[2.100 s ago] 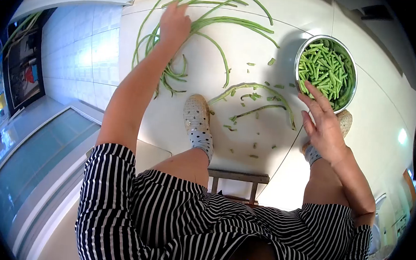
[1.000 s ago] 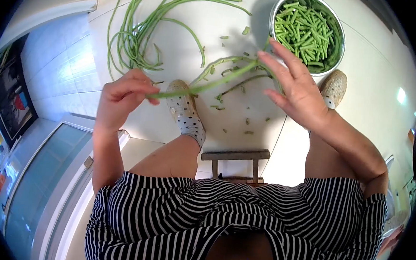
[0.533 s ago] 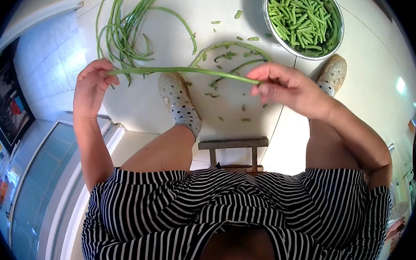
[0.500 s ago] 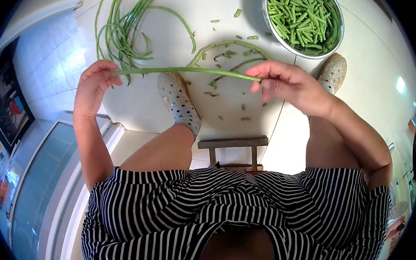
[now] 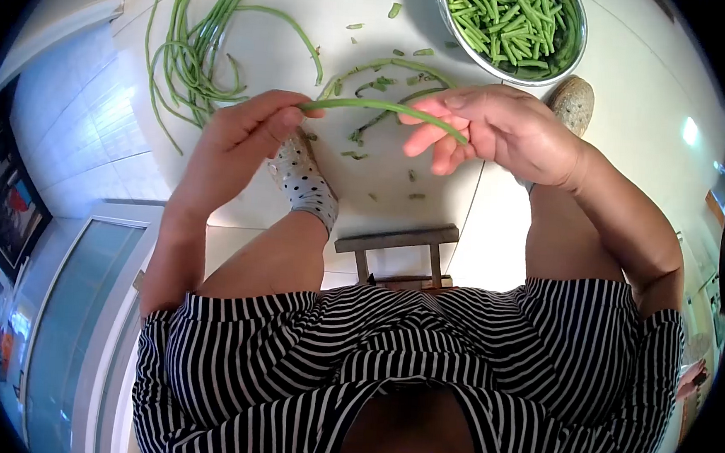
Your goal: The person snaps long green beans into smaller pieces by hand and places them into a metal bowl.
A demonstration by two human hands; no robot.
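Note:
My left hand (image 5: 247, 141) pinches one end of a long green bean (image 5: 370, 104), thumb pressed on it. The bean arches across to my right hand (image 5: 497, 135), where its far end lies against the curled fingers and palm. Behind my left hand, a bundle of long beans (image 5: 178, 49) lies on the floor. A metal bowl (image 5: 579, 49) at the upper right holds many short bean pieces (image 5: 508, 24). Below the held bean, small scraps (image 5: 354, 155) and a pale curved bean (image 5: 351, 70) lie on the tiles.
My feet rest on the floor, the left shoe (image 5: 287, 168) partly behind my left hand and the right shoe (image 5: 573, 102) just below the bowl. A small wooden frame (image 5: 397, 238) stands between my legs. A glass-panelled door (image 5: 84, 292) is at the left.
My left hand reached to the bundle, brought a bean over and has moved right along it, closer to my right hand. My right hand has taken the bean's other end. The view has shifted.

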